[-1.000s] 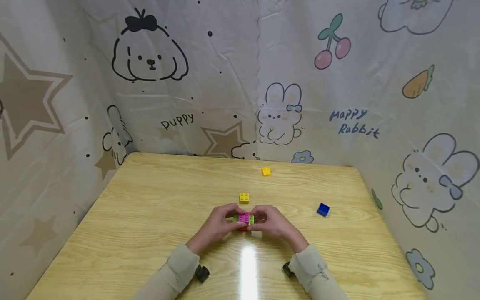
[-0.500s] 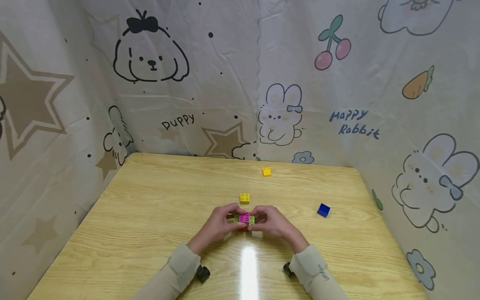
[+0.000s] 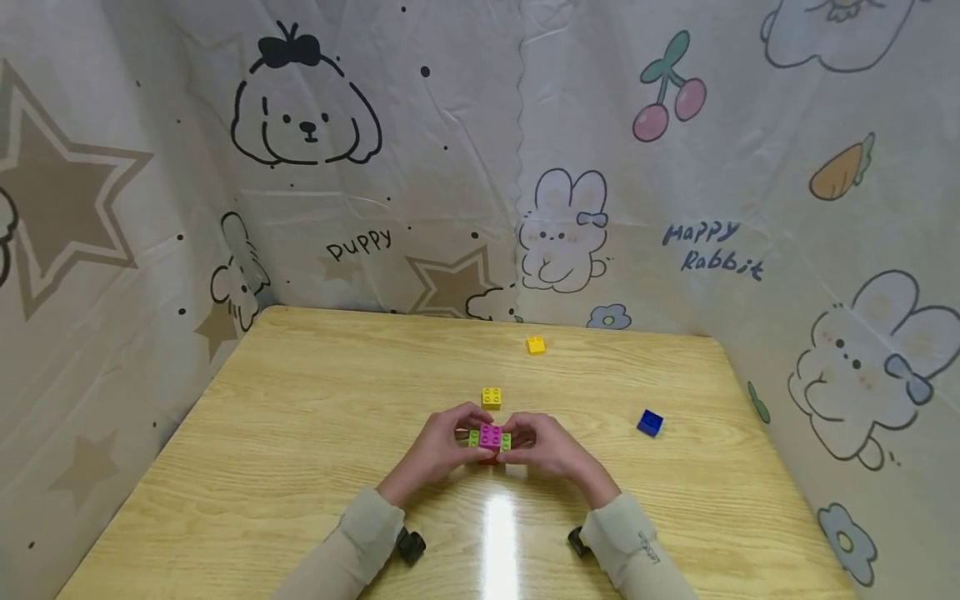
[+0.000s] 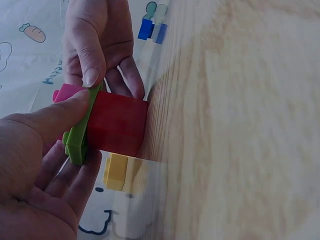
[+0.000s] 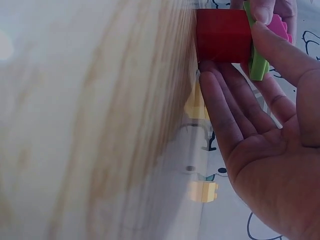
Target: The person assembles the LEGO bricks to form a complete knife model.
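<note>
Both hands are round a small stack of toy building bricks at the middle of the table. At its base is a red brick (image 4: 119, 124) standing on the tabletop; a thin light-green brick (image 4: 79, 131) lies across it and sticks out on both sides. A pink brick (image 3: 491, 436) with studs showing sits on top. My left hand (image 3: 442, 443) holds the stack from the left, its thumb against the green brick's edge and fingers behind. From the right, my right hand (image 3: 546, 443) does likewise, thumb at the green brick, as the right wrist view shows.
A yellow brick (image 3: 491, 397) lies just beyond the hands, and another yellow brick (image 3: 536, 345) near the far edge. Off to the right is a dark blue brick (image 3: 650, 423). Printed cloth (image 3: 450, 167) hangs behind and beside the wooden table (image 3: 322, 383).
The left fingers have shifted slightly off the pink brick's top, so more of its studs show. Both hands stay at the stack. The head view has moved a little.
</note>
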A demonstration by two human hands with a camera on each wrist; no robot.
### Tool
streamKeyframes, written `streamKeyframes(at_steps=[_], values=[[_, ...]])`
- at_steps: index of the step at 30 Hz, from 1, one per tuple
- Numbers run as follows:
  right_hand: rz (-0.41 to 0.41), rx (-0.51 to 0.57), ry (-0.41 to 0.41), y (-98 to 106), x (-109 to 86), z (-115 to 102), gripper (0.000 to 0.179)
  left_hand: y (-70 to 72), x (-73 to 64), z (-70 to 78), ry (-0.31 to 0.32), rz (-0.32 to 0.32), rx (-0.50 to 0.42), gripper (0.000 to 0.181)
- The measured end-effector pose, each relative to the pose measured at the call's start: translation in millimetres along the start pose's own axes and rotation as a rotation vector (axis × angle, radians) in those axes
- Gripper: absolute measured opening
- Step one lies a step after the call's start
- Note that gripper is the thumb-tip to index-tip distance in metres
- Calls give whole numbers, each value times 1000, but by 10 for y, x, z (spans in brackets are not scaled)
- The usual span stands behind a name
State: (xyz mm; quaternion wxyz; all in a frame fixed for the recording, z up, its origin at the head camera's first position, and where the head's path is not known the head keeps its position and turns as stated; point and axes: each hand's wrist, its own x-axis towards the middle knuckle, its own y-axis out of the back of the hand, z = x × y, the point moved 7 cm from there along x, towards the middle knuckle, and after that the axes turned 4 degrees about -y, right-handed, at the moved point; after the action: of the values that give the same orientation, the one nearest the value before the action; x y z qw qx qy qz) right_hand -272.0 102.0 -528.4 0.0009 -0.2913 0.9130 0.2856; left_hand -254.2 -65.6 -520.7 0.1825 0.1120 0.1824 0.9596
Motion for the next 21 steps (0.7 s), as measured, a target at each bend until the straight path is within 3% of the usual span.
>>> streamKeyframes(at_steps=[12, 21], values=[[-29, 44, 11, 3, -22, -30, 21, -9, 12, -38, 33, 2, -20, 40], [-30, 16, -2, -15, -10, -21, 20, -15, 6, -86, 51, -6, -56, 40]])
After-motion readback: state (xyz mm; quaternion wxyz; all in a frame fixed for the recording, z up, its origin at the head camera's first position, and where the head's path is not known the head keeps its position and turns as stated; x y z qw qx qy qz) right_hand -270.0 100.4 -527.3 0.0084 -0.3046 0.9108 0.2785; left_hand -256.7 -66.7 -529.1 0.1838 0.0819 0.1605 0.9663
